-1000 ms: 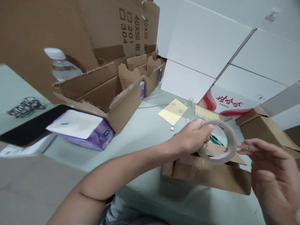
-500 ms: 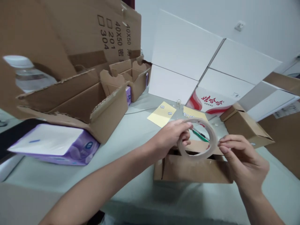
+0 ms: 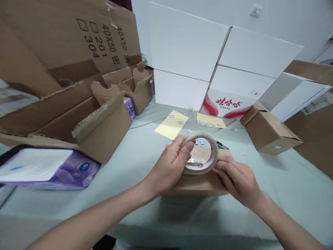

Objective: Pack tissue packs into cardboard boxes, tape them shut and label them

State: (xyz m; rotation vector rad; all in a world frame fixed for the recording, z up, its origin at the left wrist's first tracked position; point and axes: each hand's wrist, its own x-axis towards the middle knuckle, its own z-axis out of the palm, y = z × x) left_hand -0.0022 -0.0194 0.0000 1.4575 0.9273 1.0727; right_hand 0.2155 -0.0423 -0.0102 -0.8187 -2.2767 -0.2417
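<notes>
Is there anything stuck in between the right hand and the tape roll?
Nothing visible is: the right hand has its fingertips at the right edge of the tape roll. The left hand holds the other side.

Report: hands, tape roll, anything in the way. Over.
Left hand grips tape roll. Right hand at roll's right edge, exact contact unclear. Roll and hands partly hide cardboard box.

The person's left hand (image 3: 166,165) and right hand (image 3: 239,178) are bare, with slim fingers and a rounded left thumb tip. The left forearm (image 3: 104,213) and right forearm (image 3: 282,217) are bare too, slender and narrowing toward the wrists. A scrap of pale clothing (image 3: 120,244) shows at the bottom edge, its kind unclear.
</notes>
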